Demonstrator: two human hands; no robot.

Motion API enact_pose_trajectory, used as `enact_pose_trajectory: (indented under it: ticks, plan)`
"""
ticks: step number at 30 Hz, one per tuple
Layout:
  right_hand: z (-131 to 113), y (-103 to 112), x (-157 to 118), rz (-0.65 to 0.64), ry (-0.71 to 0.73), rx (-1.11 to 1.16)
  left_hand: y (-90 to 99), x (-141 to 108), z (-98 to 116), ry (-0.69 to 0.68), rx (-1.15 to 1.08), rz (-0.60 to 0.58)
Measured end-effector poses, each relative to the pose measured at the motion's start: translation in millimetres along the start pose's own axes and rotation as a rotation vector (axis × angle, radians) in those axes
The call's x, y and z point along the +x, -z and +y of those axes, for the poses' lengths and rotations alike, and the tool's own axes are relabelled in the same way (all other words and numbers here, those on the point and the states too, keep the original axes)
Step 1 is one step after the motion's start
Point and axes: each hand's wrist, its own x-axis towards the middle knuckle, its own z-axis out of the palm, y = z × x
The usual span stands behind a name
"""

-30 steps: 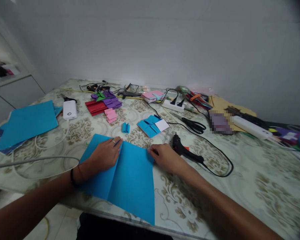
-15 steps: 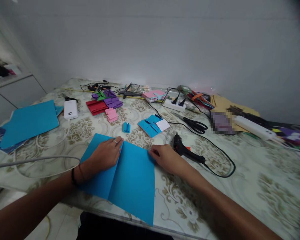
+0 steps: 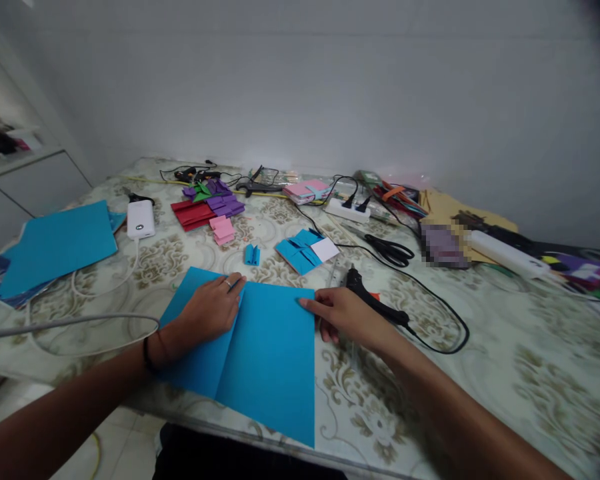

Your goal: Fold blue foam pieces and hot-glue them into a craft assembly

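A large sheet of blue paper (image 3: 270,353) with a crease down its middle lies at the table's front edge. My left hand (image 3: 213,310) rests flat on its left half, fingers stretched toward the top of the crease. At the upper right corner, my right hand (image 3: 333,308) pinches the sheet's edge between thumb and fingers; the right half looks slightly raised. Beyond the sheet sit a small folded blue paper piece (image 3: 252,255) and a blue folded paper bundle (image 3: 300,252) with a white piece beside it.
A black glue gun (image 3: 375,299) lies right of my right hand, its cord looping rightward. Black scissors (image 3: 390,250), a white power strip (image 3: 347,209) and folded coloured papers (image 3: 193,215) stand farther back. Leftward are a white power bank (image 3: 141,220) and blue sheets (image 3: 63,243).
My right hand has shifted slightly right, bringing the sheet's right edge outward and straighter. Its thumb now shows on top of the paper. My left hand has stayed in place.
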Motion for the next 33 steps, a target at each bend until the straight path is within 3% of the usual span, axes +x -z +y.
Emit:
enact_pose_trajectory:
  ticks: [7,20,33]
  plan:
    - [9,-12,-3,-0.027,-0.026,0.082,0.4,0,1,0.01,-0.005,0.0]
    - [17,-23,-4,0.087,0.03,-0.107,0.6,-1,0,0.001,-0.017,0.006]
    - [20,-24,-16,-0.076,0.003,0.056,4.5,-1,-1,0.005,-0.04,0.007]
